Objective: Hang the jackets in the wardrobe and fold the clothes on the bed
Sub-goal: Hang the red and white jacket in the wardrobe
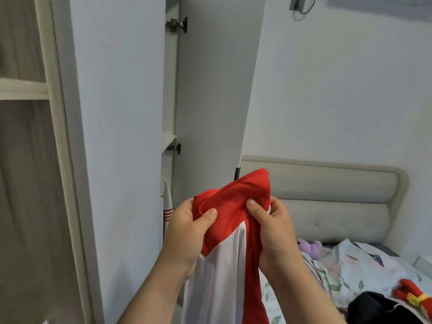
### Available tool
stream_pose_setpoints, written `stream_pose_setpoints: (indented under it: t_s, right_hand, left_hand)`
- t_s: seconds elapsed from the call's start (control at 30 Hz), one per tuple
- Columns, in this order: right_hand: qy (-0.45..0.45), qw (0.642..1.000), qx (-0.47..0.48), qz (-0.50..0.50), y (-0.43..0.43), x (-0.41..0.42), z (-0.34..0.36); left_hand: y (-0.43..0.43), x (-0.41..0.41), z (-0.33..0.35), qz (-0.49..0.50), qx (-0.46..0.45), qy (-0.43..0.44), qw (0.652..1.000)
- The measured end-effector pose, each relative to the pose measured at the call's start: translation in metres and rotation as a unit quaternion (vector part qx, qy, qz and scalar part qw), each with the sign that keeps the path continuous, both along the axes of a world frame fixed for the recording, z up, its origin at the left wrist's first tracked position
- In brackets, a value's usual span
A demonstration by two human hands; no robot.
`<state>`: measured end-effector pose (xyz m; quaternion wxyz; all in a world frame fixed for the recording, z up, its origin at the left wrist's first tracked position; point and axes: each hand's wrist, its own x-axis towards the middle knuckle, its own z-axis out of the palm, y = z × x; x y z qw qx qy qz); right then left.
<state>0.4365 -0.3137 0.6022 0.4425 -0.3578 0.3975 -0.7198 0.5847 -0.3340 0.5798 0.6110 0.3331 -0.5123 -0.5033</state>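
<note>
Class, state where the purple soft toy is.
The purple soft toy lies on the bed, lower right in the head view, just below the padded headboard and right of the right hand.

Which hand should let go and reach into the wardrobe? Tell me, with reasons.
Left. Both hands grip the jacket at its red top. The left hand is on the wardrobe side and the right hand is on the bed side, so the right could probably hold the jacket alone.

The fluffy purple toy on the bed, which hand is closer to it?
Right. The right hand, gripping the red-and-white jacket, is just left of the purple plush toy; the left hand is farther left, across the jacket.
</note>
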Motion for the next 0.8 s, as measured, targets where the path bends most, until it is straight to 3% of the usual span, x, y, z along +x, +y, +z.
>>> stream_pose_setpoints:
  t_s: [0.6,0.8]
  right_hand:
    - [-0.029,0.992,0.044,0.118,-0.220,-0.048,-0.077]
    - [0.017,0.990,0.056,0.128,-0.275,-0.026,-0.085]
  left_hand:
    - [-0.193,-0.043,-0.048,0.092,0.092,0.037,0.991]
    - [-0.241,-0.024,-0.058,0.141,0.095,0.057,0.984]
